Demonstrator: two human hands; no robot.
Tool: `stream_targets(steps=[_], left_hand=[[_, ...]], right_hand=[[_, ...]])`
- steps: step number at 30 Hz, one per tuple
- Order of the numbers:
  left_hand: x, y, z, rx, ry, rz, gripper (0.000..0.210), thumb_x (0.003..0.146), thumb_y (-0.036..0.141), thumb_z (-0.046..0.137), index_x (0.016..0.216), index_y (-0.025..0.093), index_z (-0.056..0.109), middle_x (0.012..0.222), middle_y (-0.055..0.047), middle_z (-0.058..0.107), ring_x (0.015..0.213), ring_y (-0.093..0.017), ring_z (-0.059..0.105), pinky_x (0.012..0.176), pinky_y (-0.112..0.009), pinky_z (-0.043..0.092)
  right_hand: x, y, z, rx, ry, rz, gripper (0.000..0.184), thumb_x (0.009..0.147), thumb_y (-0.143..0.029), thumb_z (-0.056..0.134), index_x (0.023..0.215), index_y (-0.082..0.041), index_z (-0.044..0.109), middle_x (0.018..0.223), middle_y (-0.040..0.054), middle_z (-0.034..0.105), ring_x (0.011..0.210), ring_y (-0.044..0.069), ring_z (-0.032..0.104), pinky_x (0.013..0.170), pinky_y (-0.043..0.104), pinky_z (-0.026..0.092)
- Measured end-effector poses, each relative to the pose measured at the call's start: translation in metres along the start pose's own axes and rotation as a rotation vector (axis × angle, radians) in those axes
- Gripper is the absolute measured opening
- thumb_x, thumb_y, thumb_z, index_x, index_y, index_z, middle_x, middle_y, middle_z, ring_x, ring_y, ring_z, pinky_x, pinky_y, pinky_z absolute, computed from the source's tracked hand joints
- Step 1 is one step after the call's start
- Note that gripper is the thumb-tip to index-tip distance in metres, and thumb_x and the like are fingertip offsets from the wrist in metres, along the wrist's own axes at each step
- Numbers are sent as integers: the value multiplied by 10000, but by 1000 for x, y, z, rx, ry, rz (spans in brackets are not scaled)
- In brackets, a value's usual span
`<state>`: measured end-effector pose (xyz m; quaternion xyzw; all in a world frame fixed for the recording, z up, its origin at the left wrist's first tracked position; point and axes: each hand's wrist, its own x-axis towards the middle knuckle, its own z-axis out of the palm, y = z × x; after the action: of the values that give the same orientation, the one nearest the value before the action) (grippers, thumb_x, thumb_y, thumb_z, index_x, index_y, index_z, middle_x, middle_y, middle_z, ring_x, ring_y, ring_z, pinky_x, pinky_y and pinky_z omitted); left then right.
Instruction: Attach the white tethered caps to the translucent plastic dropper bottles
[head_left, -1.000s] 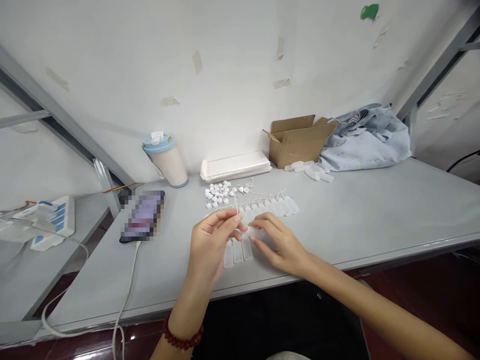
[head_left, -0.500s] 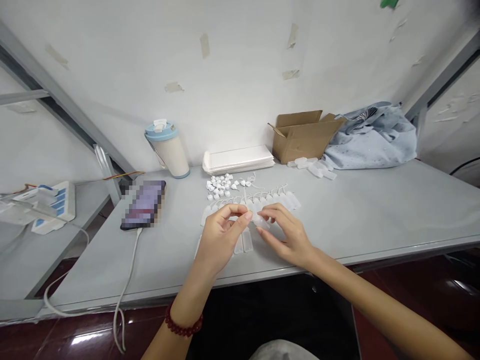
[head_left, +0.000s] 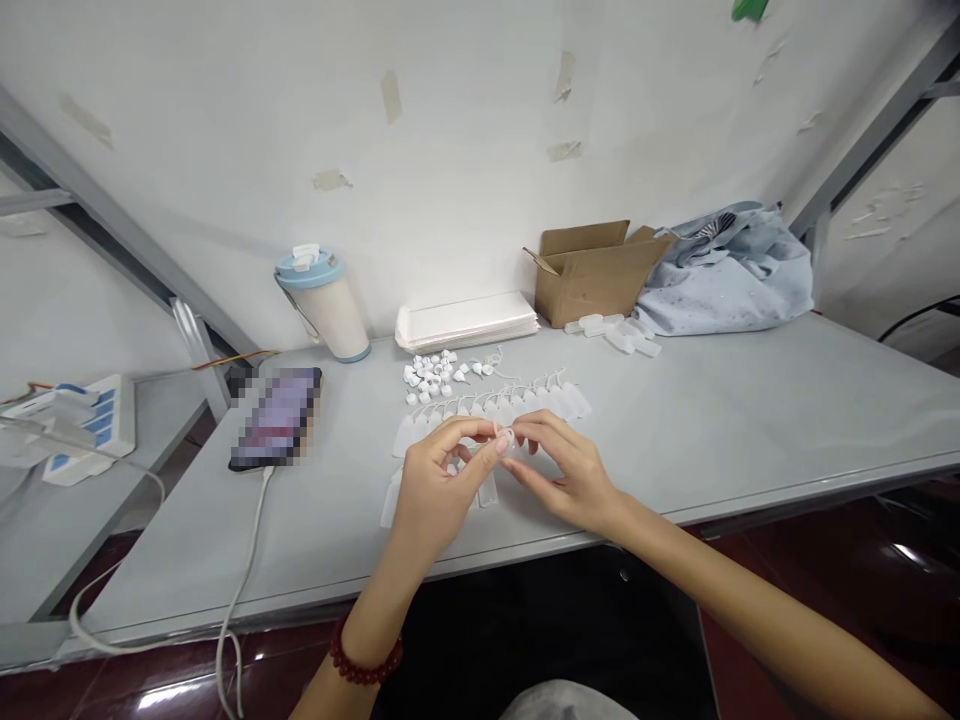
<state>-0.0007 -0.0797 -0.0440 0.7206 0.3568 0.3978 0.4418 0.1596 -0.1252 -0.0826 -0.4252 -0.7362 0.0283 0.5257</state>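
My left hand pinches a small white loop between thumb and fingertips. Against it, my right hand grips a translucent plastic piece, mostly hidden behind the fingertips. Just beyond the hands lies a row of translucent plastic tags with thin white strings at their far ends. More flat translucent tags lie under and beside my left hand, partly covered by it. Farther back is a pile of small white caps, with a few loose white strings to its right.
At the back stand a blue-lidded tumbler, a stack of white sheets, an open cardboard box and a pale blue cloth bag. Loose translucent pieces lie before the box. A phone with a cable is at left.
My hands have drawn closer together, and the translucent piece in the right one has turned, with a loop now showing between the fingertips. The view has shifted slightly.
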Motion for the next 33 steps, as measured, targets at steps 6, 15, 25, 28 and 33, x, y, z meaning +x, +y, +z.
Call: stream_targets(steps=[6,15,25,28,33], left_hand=[[0,-1,2,108,-11,120,74,817,234,637,857,222,698,902,-16,695,852,-170,612,669,-262,471],[1,-2,0,171,-48,145,115,858,225,571,888,218,682,923,-28,693,882,-182,610,682,-271,472],[-4,-2,2,398,160,424,173,869,136,522,945,207,659,898,-54,665,853,-195,610,702,-314,514],[-5,-1,5,531,120,647,268,856,90,514,1082,202,602,1002,-82,653,937,-225,591,813,-387,517],[-6,-2,7,721,-80,700,342,850,62,492,1183,127,529,1177,-132,613,1088,-281,527,887,-447,498]], right_hand=[[0,0,0,12,8,-5,210,868,-140,563,1067,-199,534,873,71,565,739,170,531,624,315,501],[-4,-1,3,-21,45,20,459,888,-174,564,1313,-263,415,911,56,589,755,173,563,679,340,531],[1,-2,1,13,68,113,248,866,-186,582,1110,-222,556,839,47,590,725,172,562,662,343,522],[1,-2,-1,73,73,242,177,847,-238,612,1019,-212,582,813,35,596,689,157,559,647,324,516],[2,0,-2,231,62,449,125,822,-274,619,915,-197,586,755,18,601,661,145,565,604,287,507]])
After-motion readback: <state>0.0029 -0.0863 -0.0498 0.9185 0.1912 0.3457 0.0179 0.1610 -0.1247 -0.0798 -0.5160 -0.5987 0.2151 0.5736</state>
